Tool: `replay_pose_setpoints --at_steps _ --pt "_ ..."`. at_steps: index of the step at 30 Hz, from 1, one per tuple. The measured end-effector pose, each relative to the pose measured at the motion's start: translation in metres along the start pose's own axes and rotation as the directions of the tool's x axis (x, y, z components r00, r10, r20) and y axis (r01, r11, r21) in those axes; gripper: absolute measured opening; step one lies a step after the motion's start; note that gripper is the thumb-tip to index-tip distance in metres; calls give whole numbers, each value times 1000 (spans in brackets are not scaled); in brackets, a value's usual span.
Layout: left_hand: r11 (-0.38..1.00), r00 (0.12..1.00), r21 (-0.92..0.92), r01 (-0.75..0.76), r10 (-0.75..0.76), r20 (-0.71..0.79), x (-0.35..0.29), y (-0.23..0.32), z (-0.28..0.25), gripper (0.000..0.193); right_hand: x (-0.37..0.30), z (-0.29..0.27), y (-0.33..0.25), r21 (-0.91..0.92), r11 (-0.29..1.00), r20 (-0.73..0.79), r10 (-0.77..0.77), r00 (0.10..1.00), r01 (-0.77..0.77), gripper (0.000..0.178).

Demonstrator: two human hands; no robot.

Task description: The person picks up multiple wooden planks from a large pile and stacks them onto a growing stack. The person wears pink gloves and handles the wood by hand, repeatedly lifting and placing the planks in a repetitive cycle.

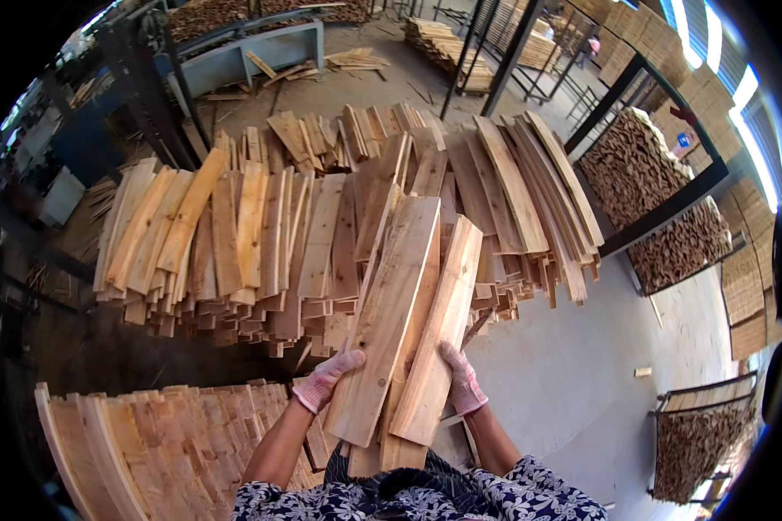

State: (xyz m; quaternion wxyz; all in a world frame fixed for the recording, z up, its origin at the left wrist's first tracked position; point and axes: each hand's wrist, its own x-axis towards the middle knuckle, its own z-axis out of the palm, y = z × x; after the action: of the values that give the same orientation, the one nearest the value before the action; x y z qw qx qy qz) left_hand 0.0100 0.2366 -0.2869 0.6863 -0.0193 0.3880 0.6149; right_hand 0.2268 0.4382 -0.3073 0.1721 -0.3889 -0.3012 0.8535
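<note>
Several wooden boards (pixel 393 317) lie in a stack between my two gloved hands, their near ends close to my body. My left hand (pixel 328 379), in a pale pink knit glove, is closed on the stack's left edge. On the opposite edge, my right hand (pixel 462 379) wears a matching glove and grips the outer board (pixel 440 334). Both thumbs show beside the wood; the other fingers are mostly hidden under it. The far ends of the boards overlap a large pile of loose boards (pixel 326 234) just ahead.
At the lower left stands a stack of short boards (pixel 174 443). Dark metal frames (pixel 669 200) and racks of packed wood (pixel 656 187) are at the right, beside grey floor (pixel 573 347). A blue-grey metal machine (pixel 252 56) stands far left. A small wood piece (pixel 642 372) lies on the floor.
</note>
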Motion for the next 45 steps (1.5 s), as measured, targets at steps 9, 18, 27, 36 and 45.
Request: replay_pose_setpoints --at_steps 9,18,27,36,45 --pt "896 821 125 -425 440 -363 -101 -8 -43 57 0 134 -37 -222 974 304 104 947 -36 70" --pt "324 176 649 -689 942 -284 -246 -31 19 41 -68 280 -74 -441 860 723 173 668 255 65" --pt "224 -302 603 -765 702 -644 -431 -137 172 62 -257 394 22 -443 875 895 418 158 195 61" --pt "74 -444 526 -847 443 -779 -581 -238 232 63 -417 477 176 -787 617 542 691 -478 0 63" --pt "992 -768 93 -83 -4 -640 -715 -348 188 85 -508 502 343 65 581 560 652 -512 811 77"
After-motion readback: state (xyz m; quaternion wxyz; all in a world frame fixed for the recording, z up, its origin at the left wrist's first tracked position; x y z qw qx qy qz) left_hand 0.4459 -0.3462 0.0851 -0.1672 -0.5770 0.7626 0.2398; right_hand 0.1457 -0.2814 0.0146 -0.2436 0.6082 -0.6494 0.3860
